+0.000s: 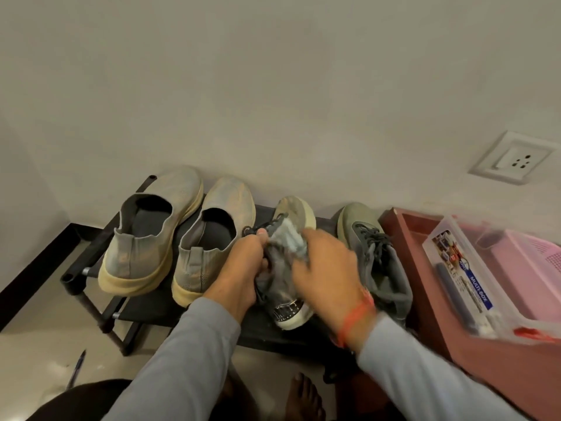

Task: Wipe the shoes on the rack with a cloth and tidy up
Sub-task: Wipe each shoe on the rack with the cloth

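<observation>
On top of the low black rack [100, 262] against the wall, four shoes stand in a row with their toes to the wall. At the left sit two pale slip-on shoes [151, 232] with yellowed soles, side by side and touching. Next comes the grey laced shoe [288, 287] with a white sole, which both hands are working on. The left hand [243, 268] grips this shoe at its left side near the opening, fingers curled around the edge by the laces. The right hand [328, 268] presses a crumpled grey-white cloth [288, 238] onto the top of the same shoe; its fingers are bent over the cloth, though the hand is blurred, so the exact grip is hard to read. A red thread band [353, 317] circles the right wrist, and both arms wear grey sleeves [182, 360]. Just right of the held shoe stands a greenish-grey laced shoe [373, 256], partly hidden behind the right hand.

Beside the rack on the right is a reddish-brown table [431, 287] carrying a clear plastic box [461, 268] with a blue label and, touching it, a pink basket [534, 275]. A white wall socket [513, 158] is mounted above them. On the pale floor at lower left lies a blue pen [77, 369], and bare toes [303, 390] show at the bottom edge.
</observation>
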